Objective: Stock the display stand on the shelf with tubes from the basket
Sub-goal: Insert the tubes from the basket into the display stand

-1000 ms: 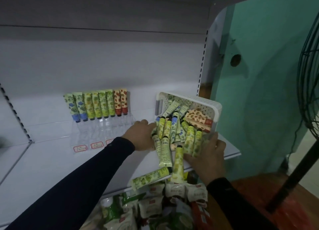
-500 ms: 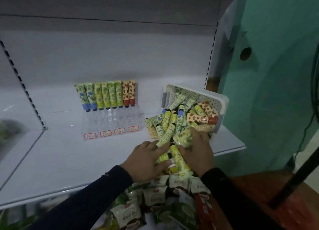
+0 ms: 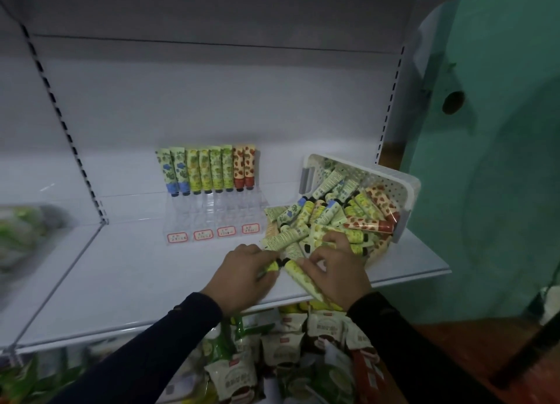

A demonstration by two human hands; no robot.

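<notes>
Nearest the camera, below the shelf edge, packaged snack bags (image 3: 281, 352) in green, white and red crowd the lower level, blurred and partly hidden by two dark sleeves. Above them, at the front lip of the white shelf (image 3: 121, 282), the left hand (image 3: 242, 276) curls its fingers round a yellow-green tube (image 3: 271, 265) whose dark cap pokes out at the fingertips; most of that tube is hidden inside the fist. Just beside it, the right hand (image 3: 336, 277) grips a longer pale yellow-green tube (image 3: 306, 279) that runs diagonally under the palm and off over the shelf edge, its far end covered by the wrist. The caps of the two tubes nearly meet between the hands. Behind the right hand lies the white perforated basket (image 3: 403, 188), tipped onto its side with its open mouth toward the person, and a heap of tubes (image 3: 327, 215) spills from it onto the shelf: mostly green and yellow leaf prints, a few with blue caps, several orange-red spotted ones to the right. Their printed text is too small to read. Farther back and left, the clear tiered display stand (image 3: 212, 218) holds a single upright row of eight tubes (image 3: 209, 170) at its rear, blue, yellow, green and red in pairs, with four red-bordered price labels (image 3: 213, 233) along its front. A green wall (image 3: 500, 161) stands right of the shelf unit.
</notes>
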